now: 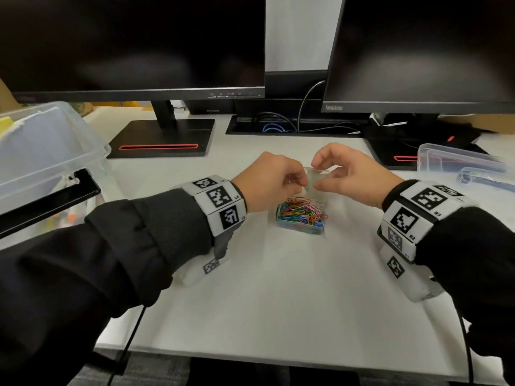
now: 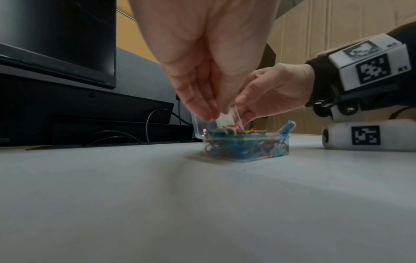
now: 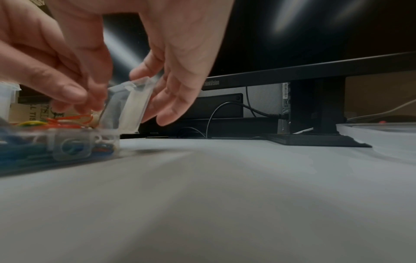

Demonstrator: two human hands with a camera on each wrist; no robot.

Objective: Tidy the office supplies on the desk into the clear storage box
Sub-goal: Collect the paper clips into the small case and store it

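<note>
paper clip case (image 1: 301, 218) mid-desk (image 1: 278, 288), coloured clips inside, hinged lid (image 1: 316, 178) raised | left hand (image 1: 267, 181) and right hand (image 1: 354, 176) both pinch lid | clear storage box (image 1: 41, 151) far left | right monitor (image 1: 418, 51) reads "ThinkVision"

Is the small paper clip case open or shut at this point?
Open. The paper clip case sits on the desk with its clear lid raised, held between both hands, and the coloured clips lie uncovered.
</note>
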